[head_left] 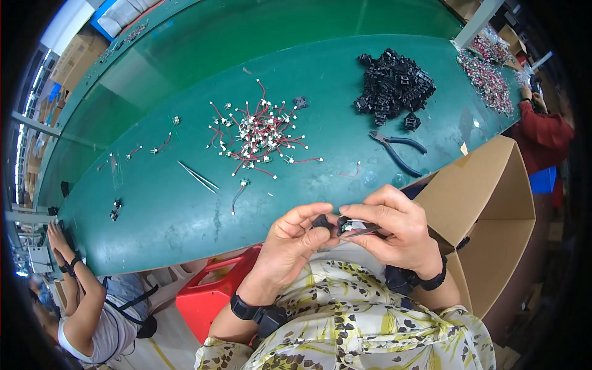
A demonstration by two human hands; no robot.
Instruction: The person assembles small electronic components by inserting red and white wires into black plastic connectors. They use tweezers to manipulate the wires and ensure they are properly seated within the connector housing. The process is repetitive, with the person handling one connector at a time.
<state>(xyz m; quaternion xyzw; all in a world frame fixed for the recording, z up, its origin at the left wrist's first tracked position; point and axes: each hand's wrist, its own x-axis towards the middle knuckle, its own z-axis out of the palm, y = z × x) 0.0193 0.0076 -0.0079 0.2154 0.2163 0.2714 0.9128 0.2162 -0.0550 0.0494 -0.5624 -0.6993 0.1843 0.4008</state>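
My left hand point(291, 239) is closed, pinching a small black plastic piece point(320, 222) between thumb and fingers. Close beside it, my right hand point(394, 223) grips a small black-and-white part point(348, 226). A thin dark metal strip point(365, 231) also sticks out from the right fingers; its kind cannot be made out. Both hands are held just off the table's near edge, almost touching. Beyond them lies a heap of small white connectors with red wires point(259, 132). Farther right is a pile of black plastic housings point(394, 86).
Pliers with blue handles point(398, 151) and silver tweezers point(197, 177) lie on the green table point(160, 222). An open cardboard box point(475, 191) stands at my right, a red stool point(213, 290) at my left. Other people work at the far left point(98, 320) and far right point(546, 135).
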